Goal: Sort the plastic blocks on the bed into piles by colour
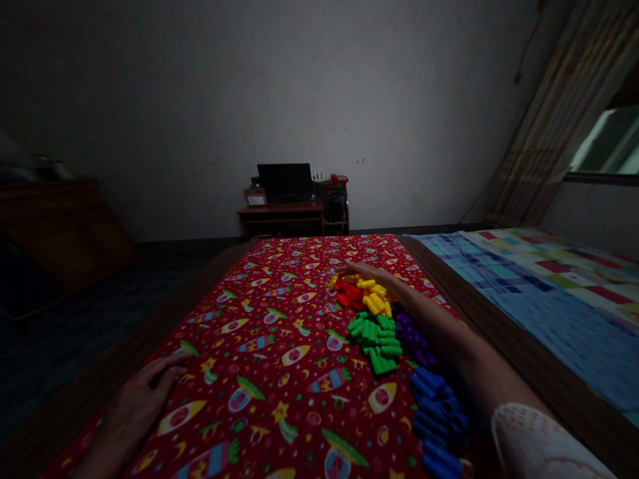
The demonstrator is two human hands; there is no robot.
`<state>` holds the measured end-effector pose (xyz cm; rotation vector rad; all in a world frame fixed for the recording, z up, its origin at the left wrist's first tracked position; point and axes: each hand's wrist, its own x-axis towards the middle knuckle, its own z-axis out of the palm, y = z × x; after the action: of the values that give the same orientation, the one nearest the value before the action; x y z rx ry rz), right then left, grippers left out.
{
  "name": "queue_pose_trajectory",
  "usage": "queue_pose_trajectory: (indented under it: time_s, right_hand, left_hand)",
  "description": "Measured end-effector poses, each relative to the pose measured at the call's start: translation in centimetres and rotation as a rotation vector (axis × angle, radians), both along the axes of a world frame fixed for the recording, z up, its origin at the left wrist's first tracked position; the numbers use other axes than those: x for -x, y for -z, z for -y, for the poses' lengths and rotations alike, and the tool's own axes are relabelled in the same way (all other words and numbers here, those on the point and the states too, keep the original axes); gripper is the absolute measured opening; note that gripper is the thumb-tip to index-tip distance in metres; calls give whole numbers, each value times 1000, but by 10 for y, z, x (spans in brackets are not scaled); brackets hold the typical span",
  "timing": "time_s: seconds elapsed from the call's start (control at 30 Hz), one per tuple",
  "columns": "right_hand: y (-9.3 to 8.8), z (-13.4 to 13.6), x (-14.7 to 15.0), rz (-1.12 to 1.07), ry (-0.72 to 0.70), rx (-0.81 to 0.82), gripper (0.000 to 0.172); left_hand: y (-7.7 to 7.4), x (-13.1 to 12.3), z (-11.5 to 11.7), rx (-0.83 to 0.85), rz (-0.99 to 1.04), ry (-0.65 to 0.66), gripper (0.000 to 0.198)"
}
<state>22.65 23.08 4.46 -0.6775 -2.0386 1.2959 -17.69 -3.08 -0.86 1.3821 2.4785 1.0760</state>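
My right hand (369, 271) reaches to the far end of a row of plastic building pieces. Its fingers stretch out to the left, curved along the back of the yellow pieces (375, 305) and touching or almost touching them. Red pieces (349, 295) lie just in front of it. Nearer to me are a green pile (375, 340), purple pieces (413, 338) partly hidden behind my right forearm, and blue tube-like pieces (436, 412). My left hand (142, 394) rests on the red patterned cloth (279, 326) at its left side, fingers extended and loosely bent, holding nothing.
A bed or mat with a blue and checked cover (504, 279) lies on the right. Beyond the cloth stands a desk (282, 211) with a monitor (285, 181). A wooden cabinet (60, 226) is at the left, and a curtain (554, 113) hangs by the window. The room is dim.
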Motion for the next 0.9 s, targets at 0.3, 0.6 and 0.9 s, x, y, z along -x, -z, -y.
queue_pose_trajectory:
  time_s: [0.3,0.6,0.9]
  right_hand:
    - [-16,-7,15,-6,-66,19,77]
    - [47,-6,-44,110,117,138,70]
    - [2,52,-26,94,-118,92,73]
  left_hand:
    - [17,15,-5,-60,-63,79,46]
    - [9,3,-7,-57,-64,80,41]
    - [6,-1,-5,-42,-71,106,38]
